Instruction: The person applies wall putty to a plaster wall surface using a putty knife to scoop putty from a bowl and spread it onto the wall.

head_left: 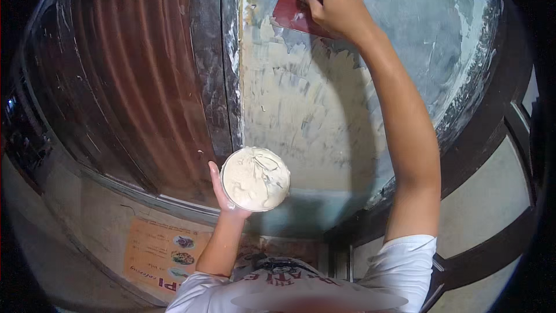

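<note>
A round tub of cream-coloured putty (250, 181) rests in my left hand (219, 188), its thumb along the rim and the other fingers hidden beneath. The putty's surface is smeared and uneven. Up at the top, my right hand (340, 6) grips a dark red flat spreader (292, 10) and holds it against the wall panel (417, 29). Below the spreader, the blue-grey panel carries a wide, streaky layer of cream putty (295, 104). My right arm is stretched far upward, and its shadow falls across the panel.
Left of the panel stands a dark wooden post (207, 40) with white smears along its edge. Beyond it hangs a brown pleated curtain (133, 69). An orange poster with food pictures (153, 249) is at lower left. Dark framing with pale panels (489, 191) lines the right.
</note>
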Demonstrator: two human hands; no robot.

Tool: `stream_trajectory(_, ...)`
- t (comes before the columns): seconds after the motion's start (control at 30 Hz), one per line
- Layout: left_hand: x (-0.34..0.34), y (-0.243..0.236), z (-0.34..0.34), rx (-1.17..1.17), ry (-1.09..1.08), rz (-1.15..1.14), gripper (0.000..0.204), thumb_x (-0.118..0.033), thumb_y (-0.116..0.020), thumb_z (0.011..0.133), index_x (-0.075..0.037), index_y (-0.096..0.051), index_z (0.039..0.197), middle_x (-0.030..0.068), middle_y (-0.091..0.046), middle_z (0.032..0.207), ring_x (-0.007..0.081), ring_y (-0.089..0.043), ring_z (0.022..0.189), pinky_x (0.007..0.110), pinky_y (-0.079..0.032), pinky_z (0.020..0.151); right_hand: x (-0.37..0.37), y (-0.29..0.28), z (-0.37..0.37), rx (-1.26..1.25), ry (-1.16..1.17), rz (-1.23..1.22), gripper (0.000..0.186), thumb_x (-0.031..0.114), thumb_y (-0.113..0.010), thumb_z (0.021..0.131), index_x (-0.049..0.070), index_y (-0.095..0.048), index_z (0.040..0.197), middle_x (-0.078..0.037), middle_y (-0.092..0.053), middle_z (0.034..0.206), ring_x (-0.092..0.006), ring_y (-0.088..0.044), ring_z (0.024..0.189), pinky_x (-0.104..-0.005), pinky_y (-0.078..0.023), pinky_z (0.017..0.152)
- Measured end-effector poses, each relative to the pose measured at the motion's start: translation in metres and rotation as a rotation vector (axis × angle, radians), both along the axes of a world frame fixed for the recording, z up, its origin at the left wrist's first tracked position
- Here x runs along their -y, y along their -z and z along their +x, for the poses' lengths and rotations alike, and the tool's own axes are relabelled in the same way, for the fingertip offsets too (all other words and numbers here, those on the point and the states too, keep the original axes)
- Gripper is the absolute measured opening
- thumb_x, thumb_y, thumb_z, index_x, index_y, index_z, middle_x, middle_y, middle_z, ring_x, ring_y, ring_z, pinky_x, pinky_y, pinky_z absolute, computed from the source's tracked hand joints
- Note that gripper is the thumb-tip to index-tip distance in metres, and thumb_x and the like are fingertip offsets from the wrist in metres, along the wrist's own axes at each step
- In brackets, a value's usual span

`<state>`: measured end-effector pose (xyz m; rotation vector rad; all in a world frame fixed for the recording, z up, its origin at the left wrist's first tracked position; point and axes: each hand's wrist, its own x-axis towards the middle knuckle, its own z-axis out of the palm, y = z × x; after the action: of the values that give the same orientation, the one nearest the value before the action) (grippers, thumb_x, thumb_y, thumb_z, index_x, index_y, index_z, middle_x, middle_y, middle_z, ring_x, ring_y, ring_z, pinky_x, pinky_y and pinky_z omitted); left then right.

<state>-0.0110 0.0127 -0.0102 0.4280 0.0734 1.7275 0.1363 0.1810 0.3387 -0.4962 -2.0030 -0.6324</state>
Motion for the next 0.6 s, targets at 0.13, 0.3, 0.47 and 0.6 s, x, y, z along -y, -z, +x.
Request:
stream_trajectory(0.13,0.001,0.000,-0.006,-0.007,-0.035,-0.027,0.098,-0.081,-0.039,0.093,0.001,-0.049,0.146,0.0211,-0.056,0.144,0.0385,-0.057,0.129,0.056,-0.045,0.110,0.003,-0.006,0.004,-0.024,-0.082,0.010,0.021,0.023,-0.066,0.091,0.005,-0.069,0.101,-0.019,-0.071,0.101,-0.0427,-0.064,0.098,-0.0581,-0.043,0.084)
stream_trajectory(0.3,0.001,0.003,-0.009,0.017,-0.018,-0.034,0.098,-0.080,-0.040,0.094,0.002,-0.048,0.147,0.0208,-0.056,0.144,0.0387,-0.057,0.128,0.055,-0.046,0.110,-0.006,0.015,-0.002,0.112,0.060,0.065,0.028,0.029,-0.069,0.094,0.016,-0.070,0.119,-0.007,-0.074,0.104,-0.0291,-0.064,0.102,-0.0485,-0.038,0.094)
stream_trajectory(0.47,0.000,0.005,-0.009,0.040,-0.009,-0.078,0.097,-0.079,-0.040,0.095,0.004,-0.051,0.144,0.0242,-0.058,0.142,0.0403,-0.059,0.126,0.057,-0.048,0.107,-0.007,-0.007,0.005,0.014,-0.083,-0.001,0.021,0.022,-0.066,0.090,0.004,-0.069,0.101,-0.019,-0.071,0.099,-0.0419,-0.064,0.099,-0.0533,-0.046,0.085)
stream_trajectory(0.6,0.003,0.004,-0.008,0.001,-0.018,-0.048,0.097,-0.080,-0.039,0.094,0.002,-0.049,0.146,0.0213,-0.055,0.145,0.0394,-0.056,0.130,0.056,-0.045,0.110,0.000,0.004,0.006,-0.019,-0.134,-0.013,0.027,0.023,-0.066,0.090,0.005,-0.070,0.109,-0.020,-0.070,0.104,-0.0409,-0.063,0.103,-0.0495,-0.048,0.088)
